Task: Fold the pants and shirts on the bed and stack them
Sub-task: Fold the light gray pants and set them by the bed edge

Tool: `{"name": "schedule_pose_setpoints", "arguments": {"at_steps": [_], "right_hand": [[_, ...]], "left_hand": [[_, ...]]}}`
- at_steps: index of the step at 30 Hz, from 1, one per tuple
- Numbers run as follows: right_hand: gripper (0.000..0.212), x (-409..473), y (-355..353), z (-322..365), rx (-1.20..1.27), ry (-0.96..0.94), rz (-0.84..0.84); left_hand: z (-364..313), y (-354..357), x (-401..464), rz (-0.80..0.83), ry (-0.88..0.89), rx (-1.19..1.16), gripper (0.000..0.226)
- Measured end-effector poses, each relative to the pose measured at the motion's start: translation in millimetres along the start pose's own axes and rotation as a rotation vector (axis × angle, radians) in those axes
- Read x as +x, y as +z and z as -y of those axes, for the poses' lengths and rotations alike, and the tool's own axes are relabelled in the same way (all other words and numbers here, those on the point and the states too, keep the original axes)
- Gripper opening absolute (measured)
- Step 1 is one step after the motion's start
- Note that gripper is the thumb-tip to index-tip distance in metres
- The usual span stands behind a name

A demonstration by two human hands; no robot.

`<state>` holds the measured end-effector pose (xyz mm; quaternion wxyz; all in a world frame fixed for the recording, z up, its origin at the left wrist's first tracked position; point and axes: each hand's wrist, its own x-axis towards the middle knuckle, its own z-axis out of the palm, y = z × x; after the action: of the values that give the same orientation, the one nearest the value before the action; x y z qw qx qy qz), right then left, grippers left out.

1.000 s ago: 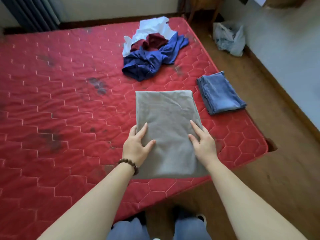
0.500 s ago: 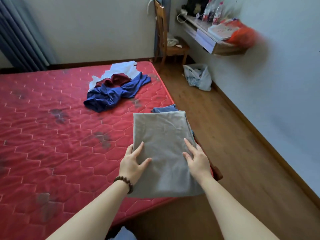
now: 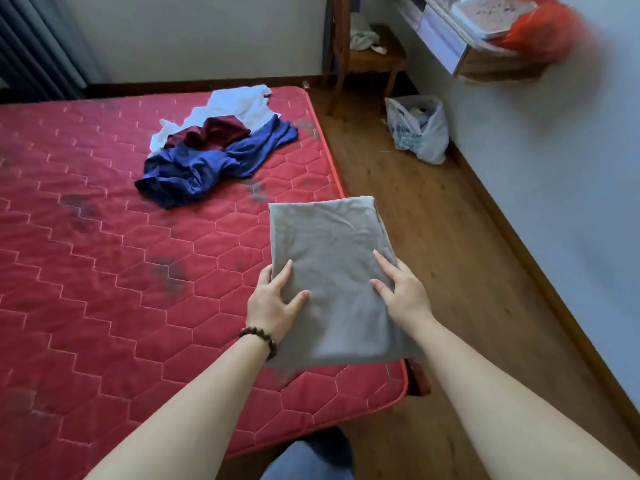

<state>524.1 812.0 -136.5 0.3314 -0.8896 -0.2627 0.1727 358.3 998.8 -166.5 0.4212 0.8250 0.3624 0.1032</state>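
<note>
Both hands, left hand (image 3: 273,303) and right hand (image 3: 403,294), are gripping the folded grey garment (image 3: 332,271), now covering the jeans near the bed (image 3: 104,289) edge; stacking is progressing.

Red quilted mattress (image 3: 104,289), dark stains. Far side: heap of 3 unfolded garments (image 3: 214,150), white, maroon, blue. Near right corner: folded grey garment (image 3: 332,271).
</note>
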Motion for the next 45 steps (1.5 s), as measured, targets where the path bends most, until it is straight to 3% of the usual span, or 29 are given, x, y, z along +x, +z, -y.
{"name": "schedule_pose_setpoints", "arguments": {"at_steps": [9, 18, 20, 22, 24, 28, 37, 39, 42, 45], "right_hand": [[0.057, 96, -27, -52, -0.055, -0.030, 0.203], [0.054, 234, 49, -121, 0.005, -0.095, 0.216], [0.055, 254, 85, -150, 0.032, -0.069, 0.243], [0.058, 259, 120, -183, -0.015, 0.020, 0.391], [0.062, 256, 151, -214, -0.132, 0.112, 0.511], [0.060, 255, 168, -234, -0.109, 0.085, 0.383], [0.054, 267, 145, -208, -0.014, -0.163, 0.064], [0.055, 275, 149, -213, -0.004, -0.127, 0.079], [0.057, 281, 163, -223, -0.076, 0.022, 0.259], [0.058, 280, 170, -228, -0.034, 0.041, 0.274]], "left_hand": [[-26, 57, 66, -0.023, -0.094, 0.074, 0.069], [42, 135, 183, -0.137, -0.158, 0.115, 0.067], [79, 160, 202, -0.056, -0.248, 0.095, 0.067], [115, 188, 206, 0.121, -0.378, 0.067, 0.068], [141, 213, 204, 0.188, -0.435, 0.050, 0.069], [147, 227, 200, 0.027, -0.305, 0.079, 0.071], [116, 217, 217, -0.291, -0.001, -0.014, 0.066], [124, 218, 224, -0.219, -0.067, -0.038, 0.067], [142, 219, 234, 0.048, -0.228, 0.028, 0.069], [147, 220, 238, 0.081, -0.190, 0.005, 0.069]]}}
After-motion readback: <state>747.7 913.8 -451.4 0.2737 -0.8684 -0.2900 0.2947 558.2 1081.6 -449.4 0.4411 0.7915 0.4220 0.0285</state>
